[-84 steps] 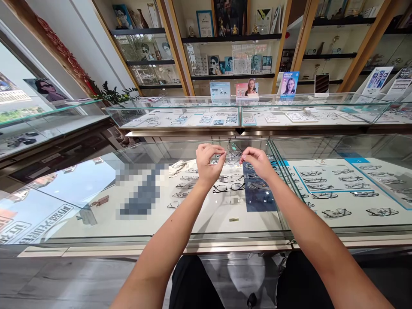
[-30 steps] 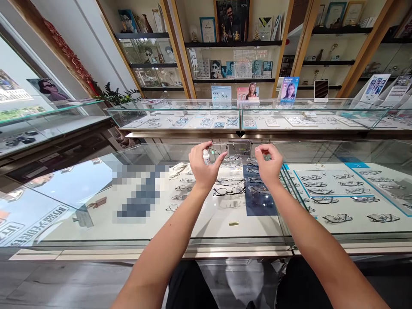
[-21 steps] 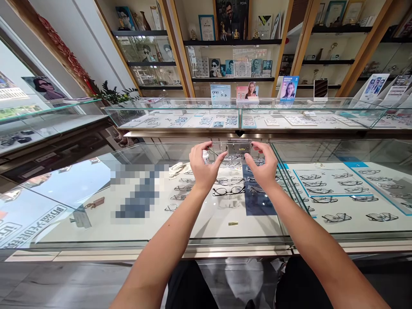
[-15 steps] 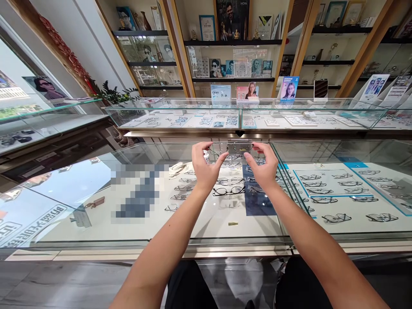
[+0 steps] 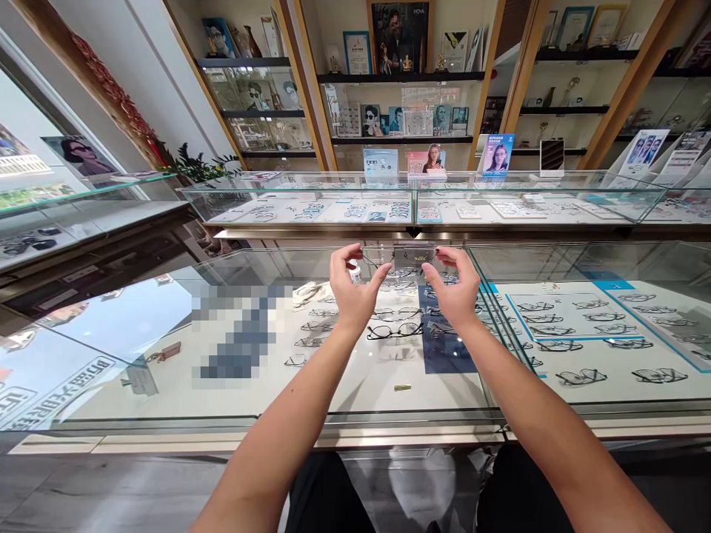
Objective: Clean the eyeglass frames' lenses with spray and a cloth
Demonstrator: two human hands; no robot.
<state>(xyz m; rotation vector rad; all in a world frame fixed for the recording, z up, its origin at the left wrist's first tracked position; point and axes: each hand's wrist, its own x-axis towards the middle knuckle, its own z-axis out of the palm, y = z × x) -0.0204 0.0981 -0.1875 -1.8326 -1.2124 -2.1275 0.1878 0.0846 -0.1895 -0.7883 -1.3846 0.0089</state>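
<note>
A pair of thin-rimmed eyeglasses (image 5: 381, 256) is held up between my two hands, above the glass counter (image 5: 333, 418). My left hand (image 5: 355, 289) is closed on its left side, thumb below and fingers above. On the right side, my right hand (image 5: 454, 287) pinches it in the same way. The lenses are see-through, so their outline partly blends with the background. Below my hands, a dark-framed pair of glasses (image 5: 395, 330) lies in the display case. A small white bottle (image 5: 354, 271) shows partly behind my left fingers.
Several glasses lie in rows on a blue-edged display board (image 5: 575, 337) to the right. A small gold strip (image 5: 402, 387) lies near the front. Farther back stands a second glass showcase (image 5: 311, 196), with a tablet (image 5: 552, 158) and posters on top.
Both hands keep their hold on the eyeglasses in nearly the same place. The view has shifted very slightly.
</note>
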